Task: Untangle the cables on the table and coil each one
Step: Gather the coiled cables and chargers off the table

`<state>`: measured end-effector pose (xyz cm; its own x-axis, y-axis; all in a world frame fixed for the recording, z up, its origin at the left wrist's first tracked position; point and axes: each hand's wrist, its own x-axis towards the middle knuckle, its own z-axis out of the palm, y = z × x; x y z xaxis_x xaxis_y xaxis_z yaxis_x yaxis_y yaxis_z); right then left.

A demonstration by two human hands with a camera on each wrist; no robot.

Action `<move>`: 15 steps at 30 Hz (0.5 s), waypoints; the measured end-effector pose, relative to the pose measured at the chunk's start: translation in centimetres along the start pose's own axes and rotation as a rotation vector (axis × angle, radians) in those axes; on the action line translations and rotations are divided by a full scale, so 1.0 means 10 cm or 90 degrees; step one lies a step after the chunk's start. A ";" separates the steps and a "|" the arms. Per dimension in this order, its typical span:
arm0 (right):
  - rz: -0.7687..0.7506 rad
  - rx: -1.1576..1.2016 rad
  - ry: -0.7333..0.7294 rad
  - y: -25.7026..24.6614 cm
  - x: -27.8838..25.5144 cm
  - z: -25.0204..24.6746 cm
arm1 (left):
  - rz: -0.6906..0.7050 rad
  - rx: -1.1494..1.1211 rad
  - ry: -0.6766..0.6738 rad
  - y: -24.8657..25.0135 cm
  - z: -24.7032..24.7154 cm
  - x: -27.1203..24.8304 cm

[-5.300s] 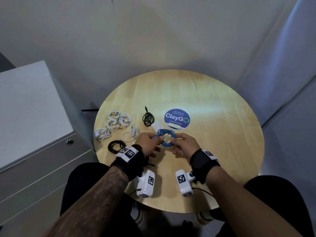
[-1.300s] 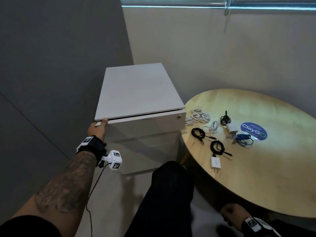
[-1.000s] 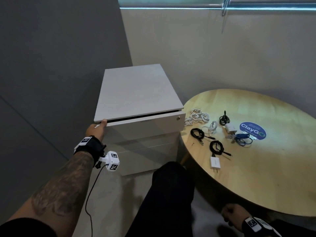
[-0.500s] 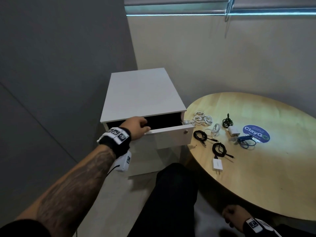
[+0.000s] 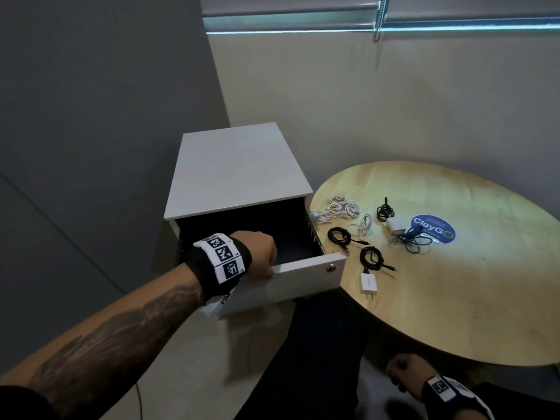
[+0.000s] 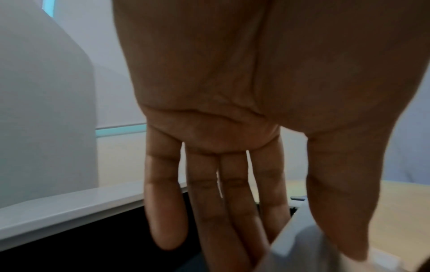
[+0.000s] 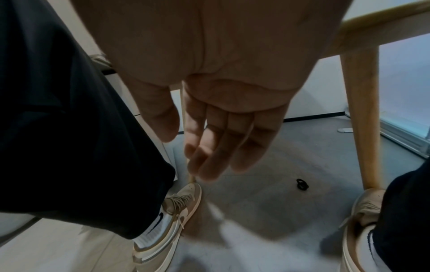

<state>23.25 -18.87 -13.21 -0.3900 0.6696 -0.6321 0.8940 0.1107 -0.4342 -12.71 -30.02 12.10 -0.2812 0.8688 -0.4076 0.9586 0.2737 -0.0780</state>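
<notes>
Left hand (image 5: 260, 255) hooked over the drawer front (image 5: 306, 275), fingers inside, thumb outside, clamped to draw it out, probably for stowing. Coiled cables (image 5: 371, 259) lying on the round table (image 5: 454, 298) just beside the drawer. Right hand (image 7: 209, 110) slack, holding nothing, below the table.

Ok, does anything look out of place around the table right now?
A small black looped thing lies on the floor under the table, apart from the cables coiled on top; it is too small to identify. The blue cable looks looser than the other coils. The left hand grips the pulled-out drawer.
</notes>
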 end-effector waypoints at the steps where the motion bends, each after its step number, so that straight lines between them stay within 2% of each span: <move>1: 0.002 0.000 -0.001 0.02 -0.01 -0.01 | 0.017 0.007 -0.012 0.06 0.01 -0.03; 8: 0.001 0.013 0.010 0.01 -0.11 0.01 | 0.045 0.052 -0.060 0.28 -0.15 0.01; 11: 0.003 0.026 0.003 0.00 -0.13 0.02 | 0.077 0.046 -0.008 0.48 -0.39 0.22; 15: 0.011 0.055 0.006 0.03 -0.13 0.00 | 0.160 0.004 0.086 1.06 -0.76 0.74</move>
<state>24.05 -19.72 -12.57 -0.3727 0.6778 -0.6339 0.8778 0.0359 -0.4777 -5.01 -17.53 15.15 -0.0379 0.9563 -0.2900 0.9992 0.0409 0.0040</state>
